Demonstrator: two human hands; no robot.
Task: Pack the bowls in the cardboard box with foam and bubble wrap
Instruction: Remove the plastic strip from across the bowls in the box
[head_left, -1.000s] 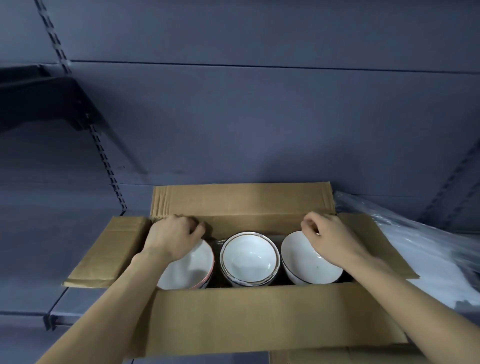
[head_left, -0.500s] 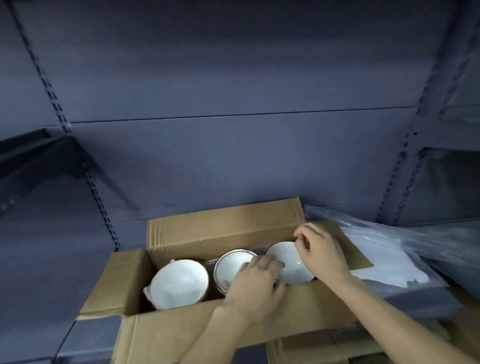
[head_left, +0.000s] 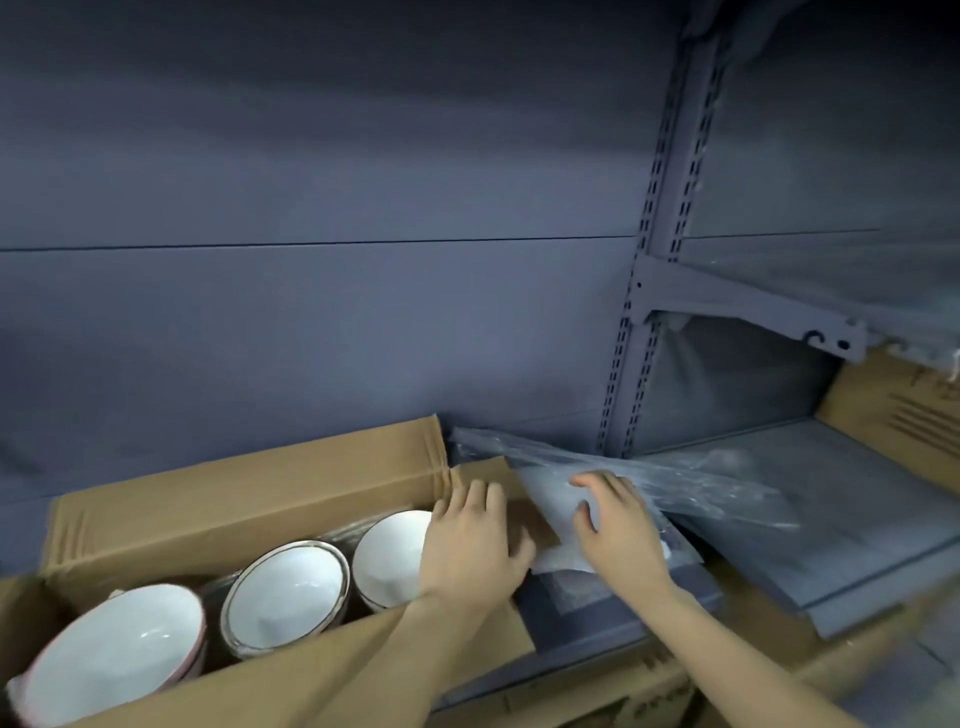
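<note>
Lying on a grey metal shelf (head_left: 779, 525), a sheet of clear plastic wrap (head_left: 691, 488) spreads to the right of the open cardboard box (head_left: 249, 499), its near end draped over the box's right flap (head_left: 488, 473). A slotted upright post (head_left: 649, 322) stands behind the wrap, and another cardboard carton (head_left: 904, 410) sits at the far right edge of the shelf.

Inside the box three stacks of white bowls stand in a row: a pink-rimmed bowl (head_left: 114, 660) at the left, a gold-rimmed bowl (head_left: 285, 592) in the middle, and a plain white bowl (head_left: 389, 556) at the right, partly hidden by the left hand (head_left: 472, 545). Thin wrap shows between and under the bowls.

The left hand lies over the right end of the box, its fingers (head_left: 478, 499) spread loosely and closed on nothing. The right hand (head_left: 618, 525) rests on the white padding sheet (head_left: 550, 504) under the wrap, fingers open and flat.

Half a second ago both hands were over the bowls; they have since moved right, and the view has swung right too.
</note>
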